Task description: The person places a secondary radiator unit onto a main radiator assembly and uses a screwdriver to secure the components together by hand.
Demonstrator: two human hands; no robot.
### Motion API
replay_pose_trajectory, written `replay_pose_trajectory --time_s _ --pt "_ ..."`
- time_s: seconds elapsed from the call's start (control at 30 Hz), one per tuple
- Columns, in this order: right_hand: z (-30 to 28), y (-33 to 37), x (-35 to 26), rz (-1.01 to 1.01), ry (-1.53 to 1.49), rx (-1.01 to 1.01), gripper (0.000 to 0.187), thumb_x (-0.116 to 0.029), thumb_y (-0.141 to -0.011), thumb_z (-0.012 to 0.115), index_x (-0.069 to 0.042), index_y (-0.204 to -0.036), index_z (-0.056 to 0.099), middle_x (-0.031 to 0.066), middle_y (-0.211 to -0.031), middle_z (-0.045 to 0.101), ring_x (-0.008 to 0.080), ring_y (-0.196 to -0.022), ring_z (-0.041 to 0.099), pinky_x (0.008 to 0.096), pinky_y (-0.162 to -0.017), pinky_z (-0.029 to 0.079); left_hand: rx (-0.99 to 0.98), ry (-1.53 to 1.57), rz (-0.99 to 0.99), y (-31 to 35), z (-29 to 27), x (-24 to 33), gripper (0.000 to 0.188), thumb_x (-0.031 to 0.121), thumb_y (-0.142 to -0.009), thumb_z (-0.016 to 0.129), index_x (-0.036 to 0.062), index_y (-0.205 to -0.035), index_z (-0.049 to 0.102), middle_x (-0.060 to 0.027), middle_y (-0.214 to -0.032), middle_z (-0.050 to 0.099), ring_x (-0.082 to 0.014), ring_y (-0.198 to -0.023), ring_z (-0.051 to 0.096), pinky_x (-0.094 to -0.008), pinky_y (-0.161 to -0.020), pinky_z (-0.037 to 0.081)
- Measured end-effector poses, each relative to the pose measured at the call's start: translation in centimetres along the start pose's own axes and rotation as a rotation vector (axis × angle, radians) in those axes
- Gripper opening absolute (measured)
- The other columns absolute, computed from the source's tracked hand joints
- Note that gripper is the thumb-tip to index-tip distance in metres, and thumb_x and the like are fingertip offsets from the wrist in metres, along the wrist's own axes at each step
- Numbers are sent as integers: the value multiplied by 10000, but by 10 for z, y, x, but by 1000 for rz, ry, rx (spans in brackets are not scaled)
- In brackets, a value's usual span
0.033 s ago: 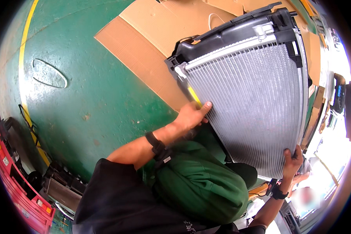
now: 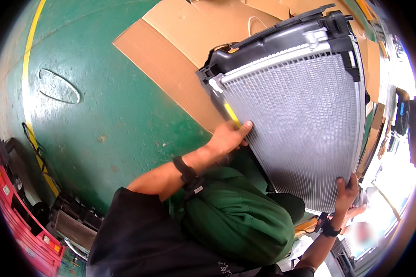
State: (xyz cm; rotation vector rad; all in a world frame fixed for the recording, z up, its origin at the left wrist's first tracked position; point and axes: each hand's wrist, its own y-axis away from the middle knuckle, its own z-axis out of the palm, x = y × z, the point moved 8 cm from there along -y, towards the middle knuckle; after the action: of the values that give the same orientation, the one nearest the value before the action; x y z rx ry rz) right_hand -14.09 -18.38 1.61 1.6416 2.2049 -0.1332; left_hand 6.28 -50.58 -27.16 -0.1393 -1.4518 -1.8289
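A large silver car radiator [image 2: 296, 115] with fine fins fills the right half of the view, tilted, with a black plastic frame [image 2: 268, 39] along its far end. My left hand [image 2: 230, 137] grips its left edge, thumb lying on the finned face and fingers curled beneath, just below a yellow strip [image 2: 231, 114]. At the near right corner, my right hand [image 2: 347, 190] holds the other edge; its fingertips are partly hidden. Close behind my right wrist is another hand [image 2: 355, 211], seemingly belonging to a person at the lower right.
Flattened cardboard [image 2: 171, 60] lies under and beyond the radiator. On the green floor [image 2: 106, 115] at left is a loop of pale cord [image 2: 62, 87], near a yellow line [image 2: 28, 51]. A red car part [image 2: 25, 226] and dark parts [image 2: 74, 226] stand at lower left.
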Motion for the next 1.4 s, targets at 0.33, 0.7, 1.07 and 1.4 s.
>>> replay_pose_trajectory --time_s 0.33,0.7,1.07,1.4 --pt "-4 4 -10 -58 -4 40 484 -354 -907 812 60 -1084 634 20 -899 612 119 -857 524 279 -771 439 17 -15 1 -3 -5 6 686 591 -1017 577 -87 -1101 638 -166 -993 715 -202 -858 711 -331 -695 534" --pt "-2 3 -2 -2 -24 -49 420 -317 -916 804 46 -1026 622 -1 -839 561 107 -803 497 258 -729 417 18 46 -18 -3 -1 -3 649 569 -1024 583 -76 -1074 633 -147 -943 693 -193 -821 696 -315 -693 513" --pt "11 -6 -25 -22 -41 -44 338 -174 -839 833 54 -1007 648 6 -818 607 98 -770 502 274 -683 435 -43 127 2 -15 -8 -26 588 494 -1053 567 -83 -1154 620 -179 -991 703 -253 -903 708 -359 -788 557" --pt "19 5 -45 -128 -1 91 372 -123 -736 893 43 -977 663 173 -788 638 307 -693 632 355 -677 505 -175 -182 -108 14 -19 12 650 553 -1084 422 -37 -1146 687 -138 -1106 771 -219 -914 727 -353 -755 522"
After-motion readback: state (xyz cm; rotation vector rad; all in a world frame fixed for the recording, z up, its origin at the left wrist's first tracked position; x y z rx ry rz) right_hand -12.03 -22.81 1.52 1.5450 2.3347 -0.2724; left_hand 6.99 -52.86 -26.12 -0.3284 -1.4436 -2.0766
